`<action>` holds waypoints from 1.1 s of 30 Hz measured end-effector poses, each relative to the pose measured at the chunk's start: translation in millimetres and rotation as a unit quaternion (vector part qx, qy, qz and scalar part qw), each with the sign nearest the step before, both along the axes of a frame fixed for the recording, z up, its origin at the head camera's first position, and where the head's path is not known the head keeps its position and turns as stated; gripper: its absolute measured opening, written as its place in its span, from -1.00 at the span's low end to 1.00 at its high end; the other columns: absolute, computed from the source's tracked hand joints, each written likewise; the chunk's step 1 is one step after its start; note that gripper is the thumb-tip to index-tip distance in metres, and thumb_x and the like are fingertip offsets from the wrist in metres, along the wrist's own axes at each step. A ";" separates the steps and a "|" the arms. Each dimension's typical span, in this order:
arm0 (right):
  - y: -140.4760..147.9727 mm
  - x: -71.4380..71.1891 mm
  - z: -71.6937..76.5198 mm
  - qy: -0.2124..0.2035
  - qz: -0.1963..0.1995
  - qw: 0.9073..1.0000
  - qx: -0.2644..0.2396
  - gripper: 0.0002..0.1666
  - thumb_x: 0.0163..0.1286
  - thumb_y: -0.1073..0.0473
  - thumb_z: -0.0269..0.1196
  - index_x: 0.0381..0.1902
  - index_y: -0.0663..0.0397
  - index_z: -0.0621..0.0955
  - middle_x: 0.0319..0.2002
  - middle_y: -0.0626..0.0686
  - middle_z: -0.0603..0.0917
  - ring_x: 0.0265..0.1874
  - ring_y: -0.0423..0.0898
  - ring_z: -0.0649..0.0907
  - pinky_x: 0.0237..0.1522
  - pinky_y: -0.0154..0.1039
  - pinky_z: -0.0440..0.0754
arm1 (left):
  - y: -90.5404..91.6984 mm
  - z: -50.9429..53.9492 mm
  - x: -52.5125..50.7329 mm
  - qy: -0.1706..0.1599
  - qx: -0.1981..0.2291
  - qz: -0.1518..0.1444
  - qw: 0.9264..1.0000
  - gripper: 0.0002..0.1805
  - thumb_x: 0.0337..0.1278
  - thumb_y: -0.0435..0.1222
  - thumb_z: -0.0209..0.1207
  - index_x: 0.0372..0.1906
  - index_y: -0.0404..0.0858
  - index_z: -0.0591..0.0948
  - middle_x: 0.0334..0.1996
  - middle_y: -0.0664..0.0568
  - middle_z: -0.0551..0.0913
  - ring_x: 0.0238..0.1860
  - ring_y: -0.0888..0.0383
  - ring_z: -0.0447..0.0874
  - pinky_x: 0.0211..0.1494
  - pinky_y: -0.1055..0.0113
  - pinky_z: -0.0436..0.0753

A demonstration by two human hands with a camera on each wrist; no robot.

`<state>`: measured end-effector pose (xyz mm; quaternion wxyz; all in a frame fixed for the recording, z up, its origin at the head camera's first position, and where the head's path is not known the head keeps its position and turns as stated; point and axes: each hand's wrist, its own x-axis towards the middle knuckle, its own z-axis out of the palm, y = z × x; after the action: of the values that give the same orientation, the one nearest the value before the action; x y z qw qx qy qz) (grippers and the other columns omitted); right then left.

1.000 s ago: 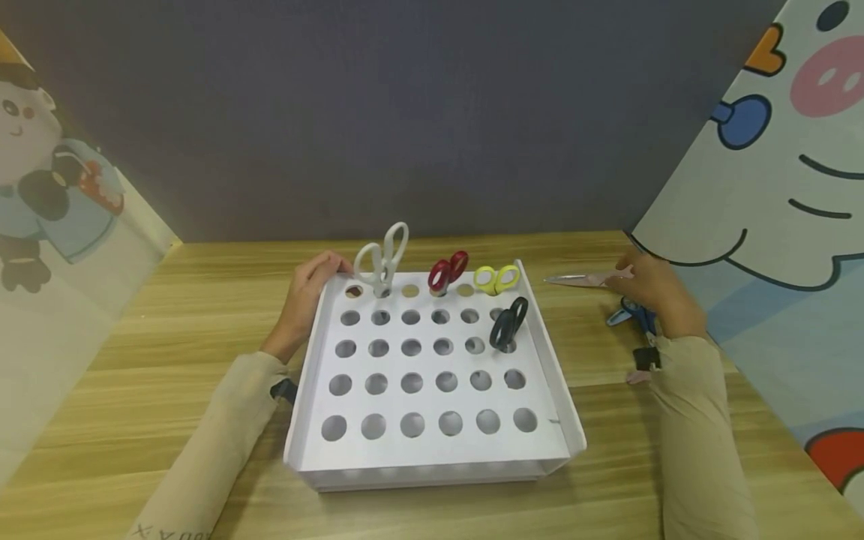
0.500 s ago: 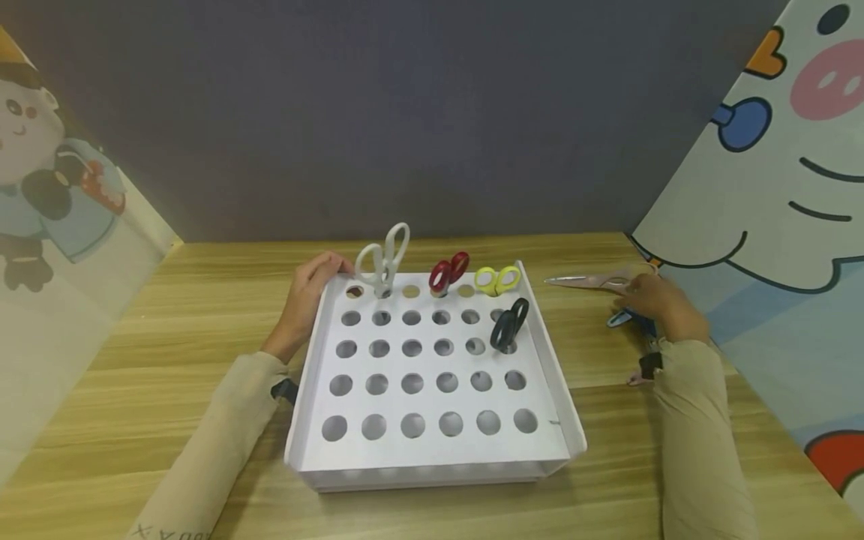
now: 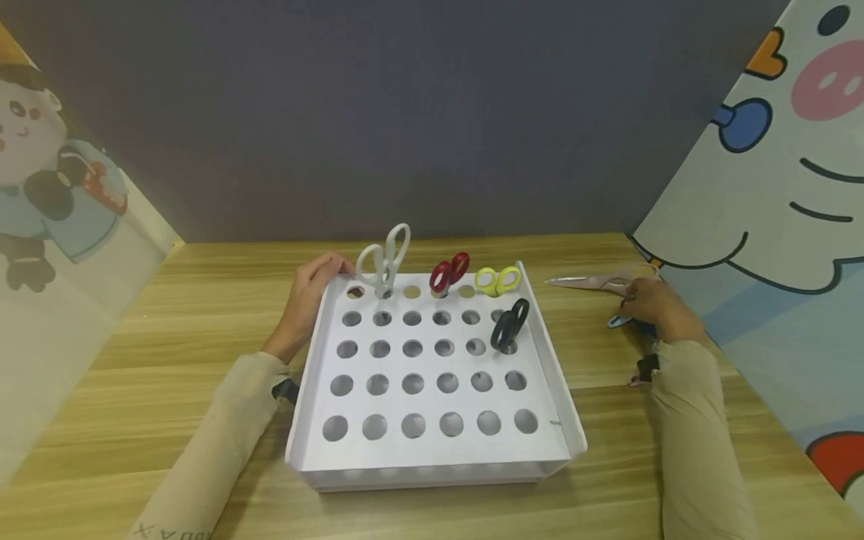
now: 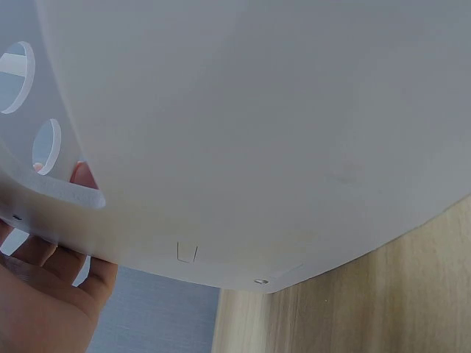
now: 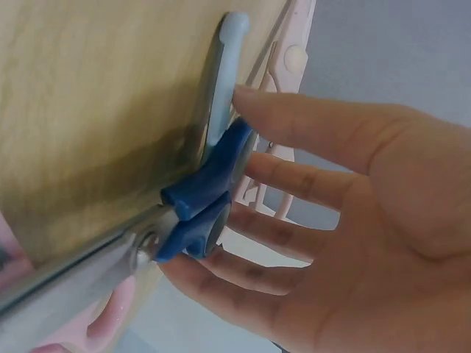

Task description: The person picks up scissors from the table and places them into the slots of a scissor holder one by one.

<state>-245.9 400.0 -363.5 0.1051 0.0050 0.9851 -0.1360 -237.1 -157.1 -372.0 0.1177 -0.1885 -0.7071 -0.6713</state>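
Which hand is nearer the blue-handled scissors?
Right. The right hand is at the handle end of the blue-handled scissors; the left hand is well away, gripping the white rack at its far left corner.

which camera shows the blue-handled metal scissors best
The right wrist view: the blue-handled metal scissors show large and close, handles and pivot clear, blades cut by the frame edge. In the head view the right hand hides most of them; the left wrist view shows none.
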 end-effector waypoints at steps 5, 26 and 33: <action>0.3 -0.2 -1.1 0.001 -0.006 1.000 0.003 -0.38 0.26 0.14 0.28 0.04 0.63 0.43 -0.04 0.56 0.53 -0.13 0.42 0.52 -0.10 0.25 0.54 | 0.0 0.1 0.4 -0.002 -0.004 0.000 1.000 -0.54 0.56 -0.23 -0.12 -0.22 -0.61 0.54 -0.26 -0.19 0.62 -0.19 0.17 0.58 -0.08 0.43 0.57; -16.4 -0.2 7.4 0.064 -0.013 0.998 -0.012 -0.50 0.30 0.17 0.16 0.02 0.55 0.51 0.03 0.59 0.49 -0.11 0.46 0.53 -0.08 0.31 0.50 | 0.2 2.4 2.4 0.003 0.001 -0.001 1.000 -0.58 0.55 -0.26 -0.12 -0.26 -0.54 0.56 -0.28 -0.20 0.62 -0.20 0.17 0.58 -0.07 0.42 0.56; -27.1 -0.4 15.4 0.092 0.011 0.996 -0.011 -0.55 0.33 0.20 0.17 -0.01 0.55 0.54 -0.05 0.56 0.57 -0.20 0.40 0.58 -0.11 0.31 0.51 | 0.2 3.1 2.4 0.007 0.006 -0.003 1.000 -0.58 0.56 -0.26 -0.12 -0.28 -0.54 0.56 -0.28 -0.24 0.61 -0.21 0.17 0.58 -0.08 0.41 0.57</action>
<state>-246.3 372.8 -348.2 0.0152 -0.0196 0.9890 -0.1461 -234.8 -156.9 -368.9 0.1219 -0.1942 -0.7019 -0.6743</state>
